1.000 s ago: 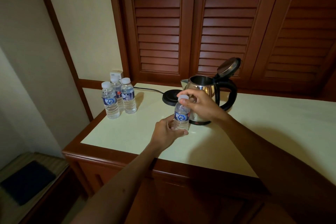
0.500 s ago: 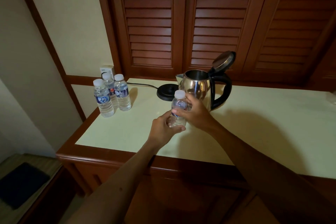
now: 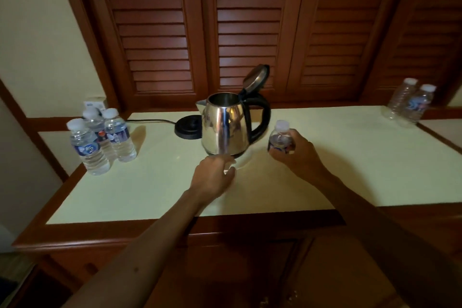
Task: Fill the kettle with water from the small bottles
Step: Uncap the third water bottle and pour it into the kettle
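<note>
- Standing upright near the middle of the cream countertop, the steel kettle has its lid tipped back and its mouth open; its black handle faces right.
- Just behind and left of the kettle lies its black base, with a cord running off to the left.
- Right of the kettle, the right hand has its fingers curled round a small capped bottle, held upright close beside the handle; whether it touches the counter I cannot tell.
- In front of the kettle, the left hand hovers low over the counter with fingers loosely curled; something small and pale shows at the fingertips, too blurred to identify, so I cannot tell if it holds anything.
- Three capped bottles with water stand clustered at the counter's left edge.
- Two capped bottles, seemingly empty, stand at the far right corner.
- Louvred wooden doors rise behind the counter.
</note>
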